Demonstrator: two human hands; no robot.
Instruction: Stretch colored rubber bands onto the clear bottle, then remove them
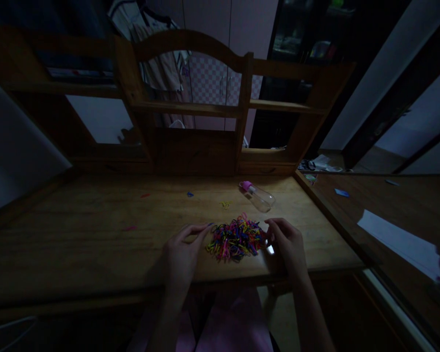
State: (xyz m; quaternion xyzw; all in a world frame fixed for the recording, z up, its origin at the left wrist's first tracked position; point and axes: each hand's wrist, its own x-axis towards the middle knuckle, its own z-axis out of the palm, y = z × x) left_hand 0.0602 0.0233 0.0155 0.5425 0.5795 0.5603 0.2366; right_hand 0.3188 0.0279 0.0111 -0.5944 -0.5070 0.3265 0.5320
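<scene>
A heap of small, many-coloured rubber bands (236, 238) lies near the front edge of the wooden desk. At its left side my left hand (183, 252) pinches a dark bluish band between thumb and forefinger. My right hand (286, 242) is at the heap's right edge, fingers curled and closed against the bands; what they hold is hidden. Behind the heap are a few yellow bands (226, 205) and a small blue cluster (189, 194). Farther left lie a red band group (145, 195) and a pink one (130, 228).
A clear bottle with a pink cap (260, 198) lies on its side behind my right hand. A wooden shelf unit (196, 110) rises along the desk's back. On the surface to the right are white paper (401, 242) and a small blue packet (341, 193). The room is dim.
</scene>
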